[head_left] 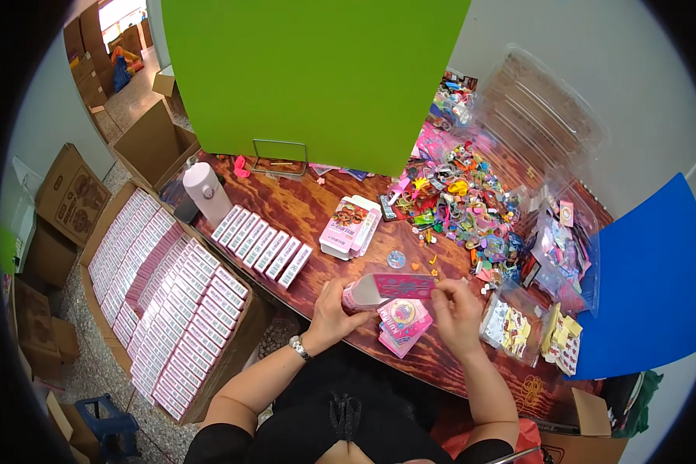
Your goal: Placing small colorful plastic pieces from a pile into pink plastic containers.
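My left hand (332, 315) is wrapped round a small pink-and-white cardboard box (365, 292), whose opening faces right and shows a white inside. A flat magenta card or packet (408, 286) is pinched at its right end by my right hand (458, 315). Its left end meets the box opening; how far it reaches inside cannot be made out. Beneath my hands, pink printed packets (402, 329) lie in a loose, overlapping pile near the table's front edge. Beyond them are pink flat box pieces (349, 226) and a round clear sticker or disc (396, 259).
A row of small boxes (263, 246) and a pink bottle (207, 193) stand left. Below them, a large carton (259, 313) holds many similar boxes. Colourful trinkets (472, 201) heap up at right, beside clear plastic trays (545, 100). Green (309, 77) and blue (649, 278) panels border the table.
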Demonstrator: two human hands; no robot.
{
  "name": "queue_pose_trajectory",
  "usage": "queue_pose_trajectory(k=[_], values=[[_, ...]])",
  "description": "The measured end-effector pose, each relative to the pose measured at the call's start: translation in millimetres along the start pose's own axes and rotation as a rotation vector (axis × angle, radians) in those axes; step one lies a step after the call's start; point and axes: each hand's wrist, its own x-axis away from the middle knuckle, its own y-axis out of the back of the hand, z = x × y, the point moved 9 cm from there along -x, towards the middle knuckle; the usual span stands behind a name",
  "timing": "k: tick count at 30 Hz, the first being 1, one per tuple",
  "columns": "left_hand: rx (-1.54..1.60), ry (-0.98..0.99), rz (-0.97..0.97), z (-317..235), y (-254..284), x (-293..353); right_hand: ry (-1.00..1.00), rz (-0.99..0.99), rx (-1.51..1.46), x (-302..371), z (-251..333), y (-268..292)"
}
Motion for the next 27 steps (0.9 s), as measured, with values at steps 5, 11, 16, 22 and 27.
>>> queue_pose_trajectory(k=[5,11,16,22,27], values=[[-0.011,0.018,-0.059,-3,8,5,0.298,0.054,0.109,-6,35,-18],[-0.044,-0.06,-0.07,-7,13,8,0.271,0.059,0.09,-5,25,-19],[-0.071,-0.214,-0.063,-26,8,9,0.415,0.144,0.214,10,46,-45],[-0.18,-0.246,-0.054,-32,6,11,0.603,0.18,0.387,30,62,-78],[-0.153,-0.178,-0.021,-20,7,9,0.438,0.325,0.054,16,30,-77]])
